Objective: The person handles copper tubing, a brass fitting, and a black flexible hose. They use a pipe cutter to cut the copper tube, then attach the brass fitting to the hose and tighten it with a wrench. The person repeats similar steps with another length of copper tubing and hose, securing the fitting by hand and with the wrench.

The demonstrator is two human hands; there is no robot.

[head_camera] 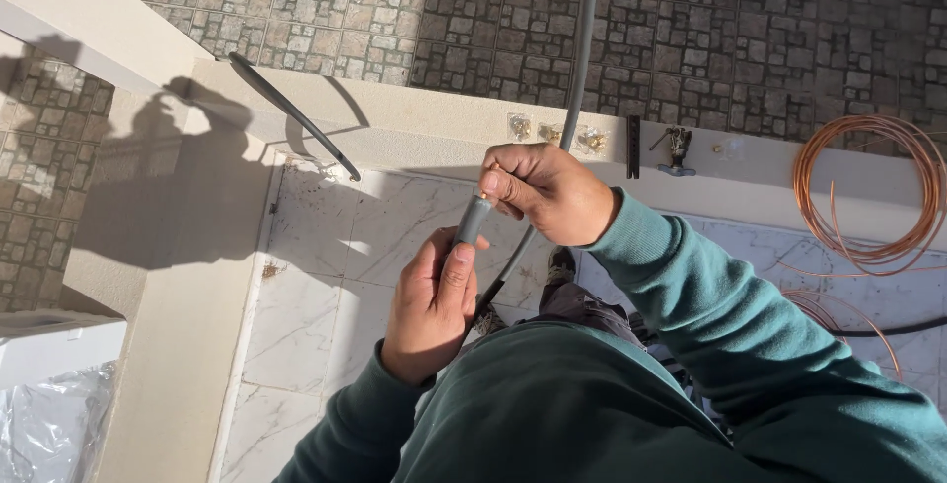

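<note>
My left hand [429,305] is wrapped around a grey insulated pipe [473,219], thumb up along its side. Just above it, my right hand [547,190] pinches the top end of that pipe, where a small copper tip shows between the fingers. A longer grey insulated line [584,39] runs from behind my right hand up across the low wall and out of view. Both sleeves are teal.
A low cream parapet wall [414,128] bears small plastic bags of brass fittings [552,133], a black strip [632,146] and a small tool [678,148]. A coil of copper tubing [868,197] hangs at right. Another dark grey hose [291,113] lies over the wall at left. White marble tiles [316,276] lie below.
</note>
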